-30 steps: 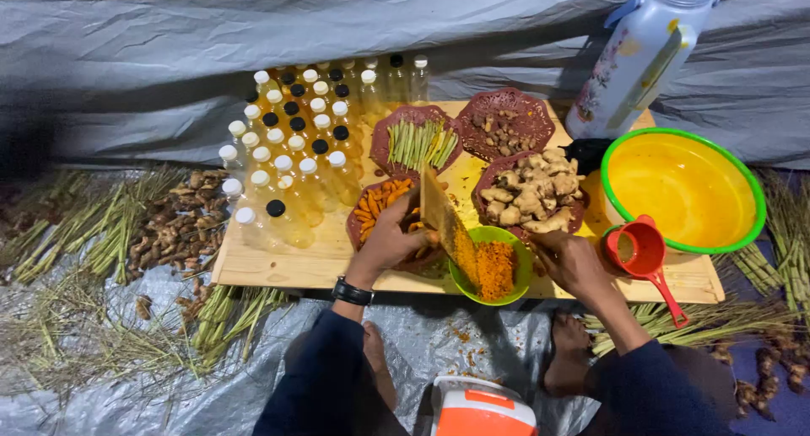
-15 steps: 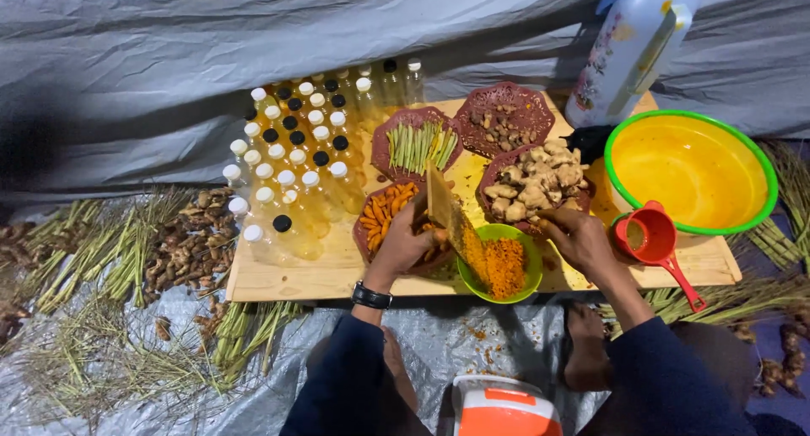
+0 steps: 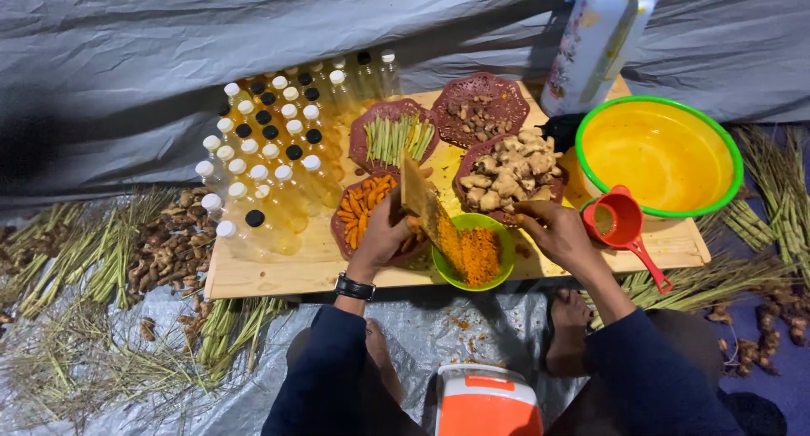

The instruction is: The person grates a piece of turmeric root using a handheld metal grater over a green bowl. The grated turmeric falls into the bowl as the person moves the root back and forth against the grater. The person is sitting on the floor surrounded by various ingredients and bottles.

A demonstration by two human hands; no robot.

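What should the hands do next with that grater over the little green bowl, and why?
Probably rub another stroke down the grater. The left hand holds it tilted over the green bowl, where orange gratings are piled, and the right hand is next to its lower end, at the bowl's rim. What the right hand grips cannot be made out.
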